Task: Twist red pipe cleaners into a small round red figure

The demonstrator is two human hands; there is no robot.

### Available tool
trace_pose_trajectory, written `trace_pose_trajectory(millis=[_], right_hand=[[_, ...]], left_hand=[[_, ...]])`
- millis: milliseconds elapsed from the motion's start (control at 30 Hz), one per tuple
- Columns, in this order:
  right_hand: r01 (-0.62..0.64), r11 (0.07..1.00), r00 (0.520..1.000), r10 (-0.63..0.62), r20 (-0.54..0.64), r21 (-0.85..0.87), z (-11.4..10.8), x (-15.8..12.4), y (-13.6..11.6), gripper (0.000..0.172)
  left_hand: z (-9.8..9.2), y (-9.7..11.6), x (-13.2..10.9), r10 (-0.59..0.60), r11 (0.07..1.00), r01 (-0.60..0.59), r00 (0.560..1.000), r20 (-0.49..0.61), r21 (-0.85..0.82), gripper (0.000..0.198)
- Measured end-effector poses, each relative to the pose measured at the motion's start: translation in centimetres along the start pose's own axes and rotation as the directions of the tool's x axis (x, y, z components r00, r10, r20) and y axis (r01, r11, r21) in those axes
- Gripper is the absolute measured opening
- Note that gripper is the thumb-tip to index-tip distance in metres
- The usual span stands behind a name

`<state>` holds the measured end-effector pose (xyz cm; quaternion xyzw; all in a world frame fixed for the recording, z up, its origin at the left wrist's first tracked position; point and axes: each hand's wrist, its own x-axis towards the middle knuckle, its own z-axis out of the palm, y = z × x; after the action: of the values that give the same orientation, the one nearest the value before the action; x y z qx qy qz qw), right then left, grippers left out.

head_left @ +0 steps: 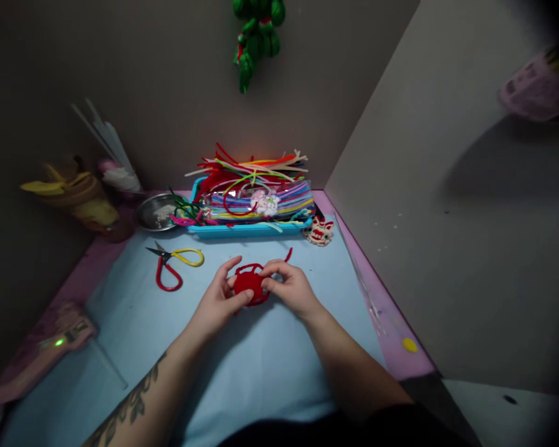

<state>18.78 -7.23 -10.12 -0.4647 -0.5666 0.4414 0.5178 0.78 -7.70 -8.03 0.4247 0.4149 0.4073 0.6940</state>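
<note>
A red fuzzy craft piece (248, 284), rounded with looped strips round its edge, is held above the blue cloth between both hands. My left hand (221, 294) grips its left side, with the thumb on its front and the index finger raised. On the right, my right hand (289, 284) pinches the edge of the piece between thumb and fingers. A loose red pipe-cleaner end (289, 254) sticks up just beyond the right hand. The back of the piece is hidden.
Scissors (166, 255) lie open at left, near a metal bowl (142, 214). Behind the hands stands a blue tray (251, 231) of pipe cleaners, beside a lion-face piece (318, 231). A pink glue gun (51, 360) is at lower left, tweezers (367, 292) at right.
</note>
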Motion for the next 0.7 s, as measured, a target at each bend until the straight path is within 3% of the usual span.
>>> trace_pose_trajectory(millis=[367, 700], right_hand=[[0.183, 0.966, 0.983, -0.182, 0.022, -0.185, 0.24, -0.56, -1.00, 0.013], [0.203, 0.944, 0.979, -0.185, 0.090, -0.259, 0.04, -0.39, -0.95, 0.003]], left_hand=[[-0.20, 0.82, -0.05, 0.018, 0.999, -0.017, 0.999, 0.034, -0.035, 0.082], [-0.28, 0.66, -0.02, 0.014, 1.000, -0.012, 0.998, 0.062, -0.026, 0.080]])
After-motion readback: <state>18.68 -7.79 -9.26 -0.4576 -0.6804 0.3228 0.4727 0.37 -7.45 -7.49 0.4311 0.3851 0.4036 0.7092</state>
